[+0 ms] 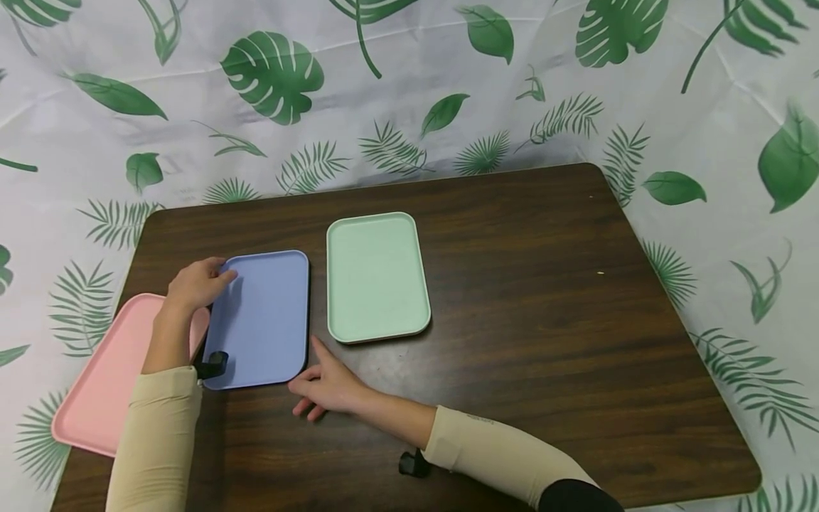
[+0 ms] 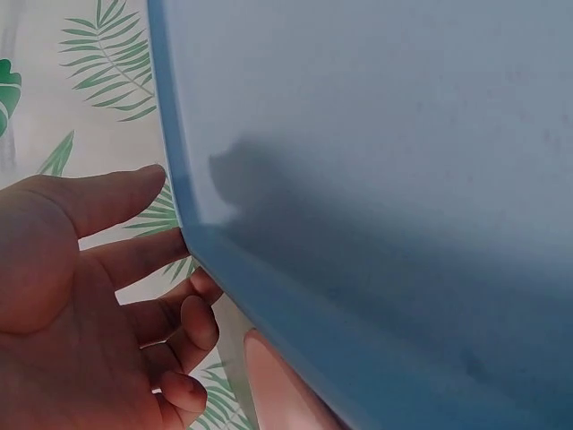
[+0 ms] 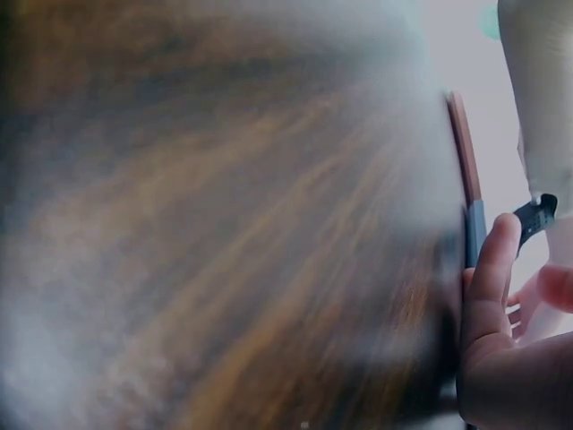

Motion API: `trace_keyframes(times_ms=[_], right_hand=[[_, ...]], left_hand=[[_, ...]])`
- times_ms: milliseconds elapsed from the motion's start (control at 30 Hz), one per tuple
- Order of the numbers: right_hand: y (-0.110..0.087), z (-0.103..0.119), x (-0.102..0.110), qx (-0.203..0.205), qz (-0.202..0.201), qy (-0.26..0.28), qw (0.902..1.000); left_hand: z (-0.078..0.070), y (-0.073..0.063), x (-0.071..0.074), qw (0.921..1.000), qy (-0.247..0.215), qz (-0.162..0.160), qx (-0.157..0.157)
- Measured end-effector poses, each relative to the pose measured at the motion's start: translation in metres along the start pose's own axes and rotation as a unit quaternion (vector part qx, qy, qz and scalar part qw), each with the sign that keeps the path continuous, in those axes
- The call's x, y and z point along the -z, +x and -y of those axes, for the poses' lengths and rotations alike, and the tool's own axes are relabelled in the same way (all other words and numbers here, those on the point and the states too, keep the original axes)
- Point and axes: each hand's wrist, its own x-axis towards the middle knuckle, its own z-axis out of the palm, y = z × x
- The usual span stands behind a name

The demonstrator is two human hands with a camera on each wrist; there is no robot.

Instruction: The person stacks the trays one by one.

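A blue tray (image 1: 262, 320) lies on the table between my two hands. At its far left corner is my left hand (image 1: 197, 283), thumb and index fingertip right at the rim in the left wrist view, the other fingers loosely bent outside it. My right hand (image 1: 329, 384) is by the near right corner, index finger stretched out along the right side and thumb close to the corner. A pink tray (image 1: 111, 384) lies slanted under my left forearm, its right corner beside the blue tray. To the right of the blue tray is a pale green tray (image 1: 377, 277).
All three trays are on a dark wood-grain table (image 1: 544, 320) with rounded corners. The pink tray reaches past the table's left edge. A white cloth (image 1: 409, 92) printed with green leaves hangs behind. Black wrist cameras stick out from both sleeves.
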Motion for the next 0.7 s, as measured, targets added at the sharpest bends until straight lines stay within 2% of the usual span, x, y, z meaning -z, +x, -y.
trace_keyframes(times_ms=[333, 700], right_hand=[[0.001, -0.0005, 0.0003, -0.001, 0.004, 0.012, 0.9999], [-0.0006, 0.0009, -0.0015, -0.012, -0.008, 0.058, 0.9982]], left_hand=[[-0.0001, 0.0003, -0.0022, 1.0, -0.002, 0.001, 0.0], [0.0006, -0.0037, 0.0008, 0.9998, -0.016, 0.009, 0.005]])
